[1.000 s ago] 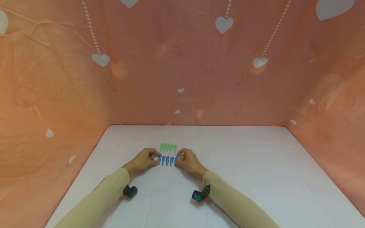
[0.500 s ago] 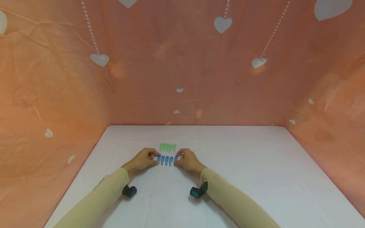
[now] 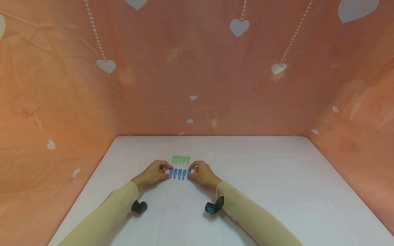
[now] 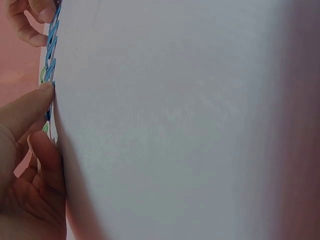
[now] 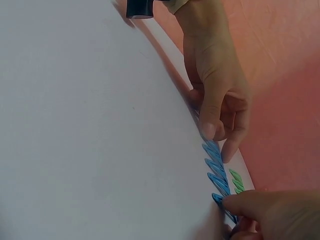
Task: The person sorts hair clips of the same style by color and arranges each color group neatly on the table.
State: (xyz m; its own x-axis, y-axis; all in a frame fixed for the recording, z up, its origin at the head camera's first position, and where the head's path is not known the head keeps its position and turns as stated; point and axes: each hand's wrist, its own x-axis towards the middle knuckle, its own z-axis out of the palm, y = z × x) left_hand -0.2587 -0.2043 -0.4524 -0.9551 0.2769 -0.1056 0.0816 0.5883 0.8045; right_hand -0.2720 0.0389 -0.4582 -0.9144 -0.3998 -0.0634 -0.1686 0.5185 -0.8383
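On the white table lies a row of several blue snap hair clips (image 3: 180,174), side by side and lengthwise away from me. My left hand (image 3: 157,171) pinches the leftmost blue clip between thumb and fingers, at its near and far ends. At the other end of the row, my right hand (image 3: 203,173) holds the rightmost blue clip (image 5: 217,199) the same way. Fingertips partly cover both end clips. In the left wrist view the left thumb (image 4: 30,110) touches the near end of its clip. Just behind the blue row lie several green hair clips (image 3: 181,159).
The white table (image 3: 261,177) reaches back to an orange cloth wall (image 3: 215,68) with heart prints, and similar walls stand at both sides. Each wrist wears a black camera (image 3: 139,207), held just above the table.
My right hand has shifted very slightly left with the rightmost blue clip, which now lies straighter beside its neighbour. My left hand has stayed in place.
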